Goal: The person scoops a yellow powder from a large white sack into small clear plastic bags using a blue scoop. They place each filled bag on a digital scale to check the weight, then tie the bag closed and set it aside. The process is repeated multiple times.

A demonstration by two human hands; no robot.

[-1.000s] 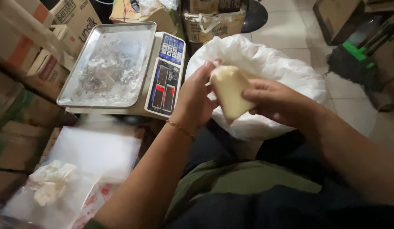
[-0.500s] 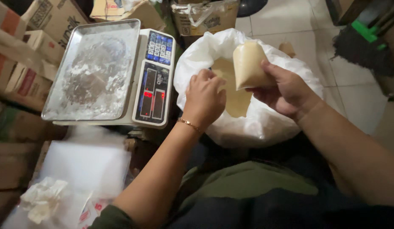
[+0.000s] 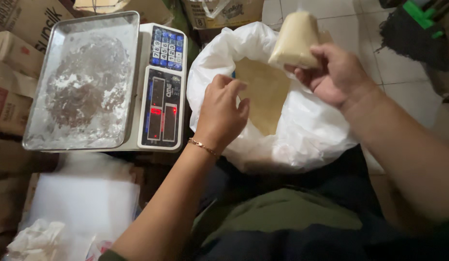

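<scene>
A small filled bag held up over the big sack, beside the scale.

The right hand [image 3: 338, 75] is closed around a small clear bag of pale powder [image 3: 294, 41], lifted above the open white sack [image 3: 302, 130], so any spill would drop back in. The left hand [image 3: 222, 113], fingers loosely curled and holding nothing, rests on the sack's rim, seemingly keeping its mouth open. The digital scale [image 3: 164, 82] with its powder-dusted tray [image 3: 84, 82] sits within easy reach.

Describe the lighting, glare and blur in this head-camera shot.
Head view: the white sack and scale pan are brightly lit and the pan glares; the lap and lower corners sink into shadow; the right hand with its small filled bag looks sharp, the left hand slightly soft.
</scene>
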